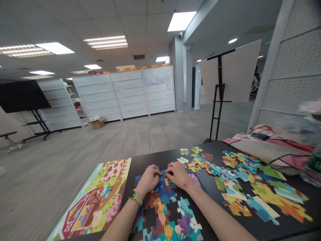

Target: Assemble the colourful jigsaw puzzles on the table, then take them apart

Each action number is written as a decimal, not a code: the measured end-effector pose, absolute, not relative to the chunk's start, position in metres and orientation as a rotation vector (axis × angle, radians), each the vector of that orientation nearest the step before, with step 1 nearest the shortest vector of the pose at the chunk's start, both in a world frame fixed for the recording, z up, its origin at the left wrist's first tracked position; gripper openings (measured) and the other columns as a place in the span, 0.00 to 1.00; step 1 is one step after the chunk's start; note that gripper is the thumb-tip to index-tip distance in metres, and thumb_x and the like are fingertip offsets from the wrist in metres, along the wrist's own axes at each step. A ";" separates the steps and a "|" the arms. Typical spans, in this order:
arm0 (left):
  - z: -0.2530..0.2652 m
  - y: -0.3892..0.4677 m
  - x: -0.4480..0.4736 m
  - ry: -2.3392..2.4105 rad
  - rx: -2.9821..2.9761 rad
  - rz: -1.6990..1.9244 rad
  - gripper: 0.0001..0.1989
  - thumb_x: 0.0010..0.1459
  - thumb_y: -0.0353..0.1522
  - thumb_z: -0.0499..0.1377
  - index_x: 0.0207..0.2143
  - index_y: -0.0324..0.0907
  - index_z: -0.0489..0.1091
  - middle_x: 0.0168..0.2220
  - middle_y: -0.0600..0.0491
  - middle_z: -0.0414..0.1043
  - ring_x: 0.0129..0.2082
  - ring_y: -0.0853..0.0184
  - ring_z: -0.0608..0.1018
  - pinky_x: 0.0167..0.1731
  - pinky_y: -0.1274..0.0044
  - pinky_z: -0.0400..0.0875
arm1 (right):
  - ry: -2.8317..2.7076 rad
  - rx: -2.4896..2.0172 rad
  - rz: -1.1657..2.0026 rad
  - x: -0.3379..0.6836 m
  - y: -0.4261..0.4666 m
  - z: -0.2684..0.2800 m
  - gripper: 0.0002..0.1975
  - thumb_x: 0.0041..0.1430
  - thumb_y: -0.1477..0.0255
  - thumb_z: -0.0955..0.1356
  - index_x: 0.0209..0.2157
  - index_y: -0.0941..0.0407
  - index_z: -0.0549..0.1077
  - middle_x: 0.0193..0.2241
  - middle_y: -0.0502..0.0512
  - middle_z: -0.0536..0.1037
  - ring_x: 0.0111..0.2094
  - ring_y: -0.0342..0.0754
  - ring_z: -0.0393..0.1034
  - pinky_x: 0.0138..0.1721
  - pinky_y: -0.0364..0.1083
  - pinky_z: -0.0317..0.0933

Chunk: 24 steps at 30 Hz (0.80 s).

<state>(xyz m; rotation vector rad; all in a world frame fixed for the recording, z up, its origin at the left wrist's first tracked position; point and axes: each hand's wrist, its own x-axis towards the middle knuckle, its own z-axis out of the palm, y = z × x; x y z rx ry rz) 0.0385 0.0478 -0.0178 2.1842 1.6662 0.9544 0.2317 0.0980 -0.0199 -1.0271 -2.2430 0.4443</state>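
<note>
A partly joined jigsaw puzzle (163,214) with an undersea picture lies on the dark table in front of me, with gaps showing the tabletop. My left hand (151,179) rests at its far edge, fingers bent down onto the pieces; a watch with a pale green band is on that wrist. Close beside it, my right hand (178,174) has its thumb and fingers curled at the same far edge. Whatever lies under the fingertips of either hand is hidden. A purple piece (194,179) shows just right of my right hand.
A farm picture puzzle (100,201) lies at the left. Many loose puzzle pieces (235,174) spread over the right of the black table (160,160). Folded pink cloth (271,147) and a bottle (313,164) are at the right edge. An easel (218,97) stands beyond.
</note>
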 end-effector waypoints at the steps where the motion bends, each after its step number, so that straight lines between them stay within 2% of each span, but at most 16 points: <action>1: -0.019 0.049 0.039 1.674 2.184 0.965 0.19 0.46 0.19 0.53 0.29 0.44 0.80 0.39 0.50 0.76 0.43 0.60 0.77 0.49 0.69 0.69 | -2.224 -1.019 0.449 0.233 0.099 -0.020 0.06 0.55 0.72 0.71 0.29 0.49 0.82 0.37 0.52 0.81 0.42 0.51 0.71 0.51 0.50 0.58; 5: -0.023 0.052 0.042 1.695 2.177 1.016 0.18 0.48 0.19 0.51 0.27 0.43 0.78 0.37 0.49 0.76 0.41 0.61 0.77 0.47 0.70 0.70 | -2.036 -1.069 0.433 0.243 0.109 -0.013 0.17 0.65 0.76 0.60 0.43 0.53 0.79 0.42 0.55 0.80 0.46 0.50 0.71 0.51 0.48 0.60; 8: -0.024 0.053 0.042 1.697 2.162 1.041 0.17 0.49 0.19 0.52 0.26 0.43 0.78 0.36 0.50 0.77 0.39 0.62 0.78 0.45 0.71 0.70 | -1.880 -1.171 0.404 0.254 0.116 -0.008 0.24 0.65 0.81 0.53 0.50 0.55 0.74 0.44 0.59 0.78 0.47 0.50 0.71 0.50 0.49 0.62; 10: -0.024 0.053 0.041 1.697 2.150 1.053 0.16 0.50 0.19 0.52 0.26 0.42 0.77 0.34 0.51 0.77 0.37 0.63 0.78 0.44 0.71 0.70 | -1.872 -1.208 0.401 0.258 0.114 -0.010 0.23 0.62 0.83 0.54 0.48 0.55 0.75 0.42 0.58 0.78 0.45 0.50 0.72 0.49 0.48 0.63; 13: -0.023 0.051 0.039 1.681 2.146 1.048 0.14 0.50 0.20 0.52 0.27 0.42 0.76 0.33 0.51 0.76 0.36 0.62 0.78 0.43 0.71 0.70 | -1.972 -1.212 0.409 0.254 0.104 -0.018 0.16 0.56 0.83 0.62 0.38 0.54 0.78 0.38 0.56 0.79 0.45 0.51 0.72 0.50 0.47 0.62; 16: -0.024 0.050 0.038 1.632 2.176 1.006 0.13 0.51 0.22 0.53 0.30 0.43 0.76 0.35 0.51 0.76 0.39 0.60 0.78 0.44 0.69 0.69 | -2.021 -1.230 0.410 0.247 0.099 -0.027 0.13 0.52 0.82 0.66 0.33 0.53 0.78 0.38 0.56 0.79 0.47 0.52 0.71 0.52 0.47 0.61; 21: -0.024 0.048 0.037 1.578 2.230 0.945 0.13 0.52 0.24 0.54 0.35 0.44 0.75 0.40 0.50 0.75 0.43 0.58 0.76 0.48 0.67 0.68 | -1.862 -1.352 0.434 0.253 0.115 -0.028 0.21 0.50 0.86 0.62 0.39 0.54 0.78 0.39 0.54 0.80 0.42 0.48 0.74 0.47 0.44 0.64; 24: -0.023 0.047 0.037 1.580 2.246 0.930 0.13 0.53 0.24 0.53 0.36 0.44 0.75 0.41 0.50 0.75 0.44 0.58 0.75 0.48 0.67 0.68 | -1.713 -1.446 0.406 0.268 0.128 -0.021 0.28 0.49 0.86 0.60 0.49 0.54 0.75 0.47 0.57 0.77 0.42 0.49 0.74 0.45 0.46 0.66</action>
